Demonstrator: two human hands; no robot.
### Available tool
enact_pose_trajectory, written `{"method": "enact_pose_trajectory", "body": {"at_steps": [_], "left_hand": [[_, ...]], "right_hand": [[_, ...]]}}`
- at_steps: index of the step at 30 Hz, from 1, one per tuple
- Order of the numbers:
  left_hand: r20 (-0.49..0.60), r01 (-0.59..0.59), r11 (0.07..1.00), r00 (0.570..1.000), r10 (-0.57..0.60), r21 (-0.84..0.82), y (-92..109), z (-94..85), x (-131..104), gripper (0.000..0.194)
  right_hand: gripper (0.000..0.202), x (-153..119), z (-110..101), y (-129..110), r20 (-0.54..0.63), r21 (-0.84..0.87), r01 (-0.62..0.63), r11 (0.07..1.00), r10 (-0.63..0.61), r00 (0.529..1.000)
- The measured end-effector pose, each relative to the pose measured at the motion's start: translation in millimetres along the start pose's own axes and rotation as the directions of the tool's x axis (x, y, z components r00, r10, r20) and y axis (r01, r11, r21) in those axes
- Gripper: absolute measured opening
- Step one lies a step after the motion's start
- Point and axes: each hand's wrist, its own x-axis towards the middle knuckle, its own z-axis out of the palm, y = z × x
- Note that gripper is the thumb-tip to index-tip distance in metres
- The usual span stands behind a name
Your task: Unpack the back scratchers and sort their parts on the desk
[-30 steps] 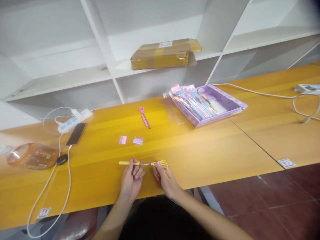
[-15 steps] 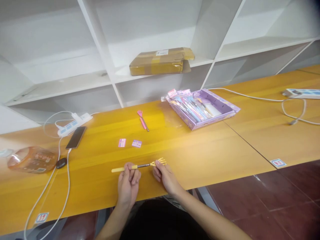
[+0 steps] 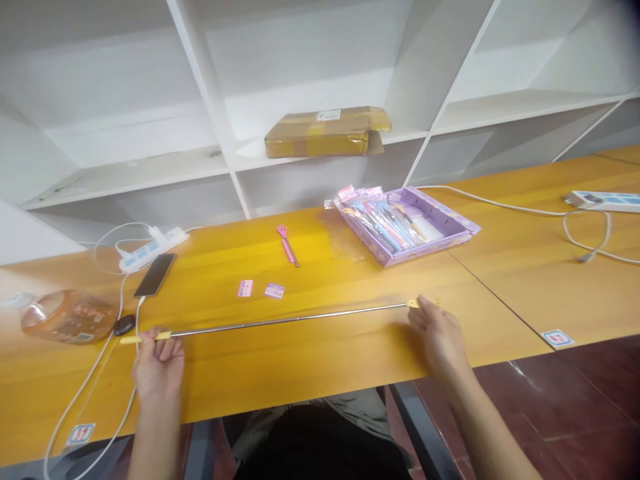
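A yellow telescopic back scratcher is stretched out long over the table, its thin metal rod fully bared between my hands. My left hand is closed round its yellow handle at the left end. At the other end, my right hand pinches the yellow claw head, which is mostly hidden by the fingers. Beyond the rod lies a pink back scratcher in its short form. Two small printed cards, a pink one and a purple one, rest nearer to me.
A purple box holds several bagged back scratchers. At left are a power strip, a phone, an orange-labelled bottle, a black earbud case and white cables. A cardboard box sits on the shelf behind.
My hands have moved far apart, left hand leftward and right hand rightward. The yellow back scratcher has gone from short to long, baring its metal rod.
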Motion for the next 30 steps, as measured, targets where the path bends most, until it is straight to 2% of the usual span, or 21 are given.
{"method": "enact_pose_trajectory", "body": {"at_steps": [3,6,9,22,24,27,30], "left_hand": [[-0.011,0.079,0.997,0.997,-0.079,0.005,-6,-5.9,4,0.028],[-0.034,0.129,0.991,0.991,-0.13,-0.027,-25,-6.4,-3,0.026],[-0.018,0.184,0.982,0.983,-0.185,-0.043,-34,-6.9,-5,0.024],[0.011,0.204,0.978,0.979,-0.203,-0.038,-32,-13.4,0,0.023],[-0.005,0.191,0.981,0.982,-0.191,-0.042,-32,-12.1,-1,0.028],[-0.09,0.091,0.994,0.991,-0.096,-0.057,-33,-10.0,-1,0.04],[-0.145,0.011,0.998,0.989,-0.019,-0.057,-34,-10.4,-1,0.039]], "right_hand": [[0.059,12,-10,-3,-0.151,0.032,0.074,0.997,-0.068,0.986],[0.053,10,-9,4,-0.202,0.1,0.097,0.99,-0.075,0.977],[0.05,7,-8,7,-0.217,0.13,0.113,0.985,-0.083,0.973],[0.054,9,-9,9,-0.201,0.081,0.176,0.981,-0.157,0.967],[0.056,7,-8,8,-0.206,0.079,0.18,0.981,-0.16,0.965],[0.057,5,-7,7,-0.198,0.079,0.176,0.981,-0.158,0.968],[0.054,5,-9,6,-0.197,0.102,0.173,0.98,-0.151,0.969]]}}
